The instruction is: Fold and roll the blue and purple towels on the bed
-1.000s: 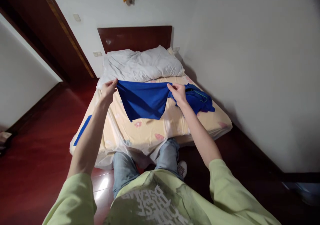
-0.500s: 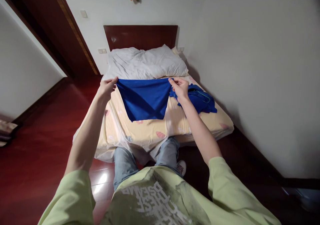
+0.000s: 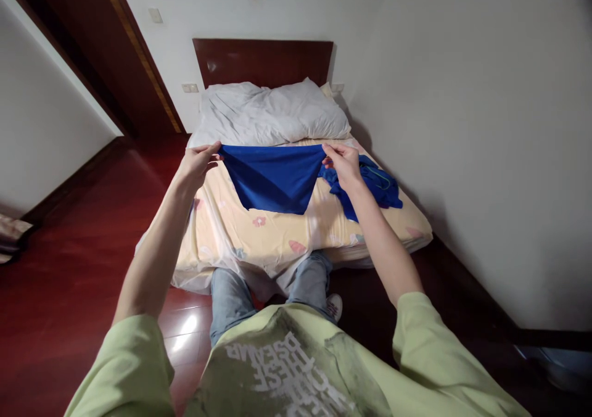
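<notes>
A plain blue cloth (image 3: 272, 176) hangs stretched between my two hands above the bed, its top edge nearly straight and its lower edge loose. My left hand (image 3: 200, 161) pinches the top left corner, thumb on top. At the top right corner, my right hand (image 3: 343, 163) is closed on the cloth in the same way. Behind and beside my right hand lies a crumpled heap of blue clothing (image 3: 382, 185) with a thin greenish cord or trim on it. My right forearm partly hides that heap.
The bed (image 3: 277, 241) has a pale yellow floral sheet. White pillows (image 3: 272, 111) lean near the dark wooden headboard (image 3: 263, 62). A grey-white wall (image 3: 485, 127) runs along the right side. Dark red flooring (image 3: 83, 269) extends to the left, and a door (image 3: 92, 47) stands at the back left.
My right hand has moved a little to the right, pulling the cloth's top edge wider. The cloth's lower edge has risen slightly. The camera view has tilted slightly down.
</notes>
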### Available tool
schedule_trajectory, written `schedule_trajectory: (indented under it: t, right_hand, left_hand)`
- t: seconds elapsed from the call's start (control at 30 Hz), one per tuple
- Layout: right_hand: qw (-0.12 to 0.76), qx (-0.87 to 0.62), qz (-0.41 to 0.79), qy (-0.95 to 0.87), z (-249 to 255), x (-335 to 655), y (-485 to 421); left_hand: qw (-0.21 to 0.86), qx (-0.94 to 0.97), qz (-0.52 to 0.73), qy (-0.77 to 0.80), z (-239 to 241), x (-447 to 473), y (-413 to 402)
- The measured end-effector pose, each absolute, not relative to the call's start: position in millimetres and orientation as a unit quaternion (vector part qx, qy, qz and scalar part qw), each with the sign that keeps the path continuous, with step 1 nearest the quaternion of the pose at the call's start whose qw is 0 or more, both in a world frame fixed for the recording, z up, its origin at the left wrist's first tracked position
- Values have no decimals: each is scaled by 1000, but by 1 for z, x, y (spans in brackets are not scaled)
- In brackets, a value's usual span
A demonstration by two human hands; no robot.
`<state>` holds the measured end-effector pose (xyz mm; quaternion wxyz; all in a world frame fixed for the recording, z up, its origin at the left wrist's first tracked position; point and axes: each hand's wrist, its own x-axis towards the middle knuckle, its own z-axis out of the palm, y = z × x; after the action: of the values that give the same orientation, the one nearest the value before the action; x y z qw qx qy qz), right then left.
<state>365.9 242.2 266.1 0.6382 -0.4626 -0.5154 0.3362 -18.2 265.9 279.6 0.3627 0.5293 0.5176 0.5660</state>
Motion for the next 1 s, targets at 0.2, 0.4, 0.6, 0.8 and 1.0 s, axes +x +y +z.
schedule_trajectory:
  t: [0.2,0.4,0.6,0.8,1.0]
  right_hand:
    - [601,-473,401,-504,261,379,229]
    - [553,-492,461,-489,253,381,227]
    - [527,-522,504,-443,230,362,254]
    - [570,-496,488,-438,222,333,311]
    - [659,-424,339,-521,240,333,328]
  left_hand:
    - [391,521,544,529,269,-27,249]
    - [449,484,498,562,248,-33,240]
    - [487,444,471,587,225,-32,250]
    - [448,451,524,566,234,-24,301]
    - [327,515,615,500,261,-26,326]
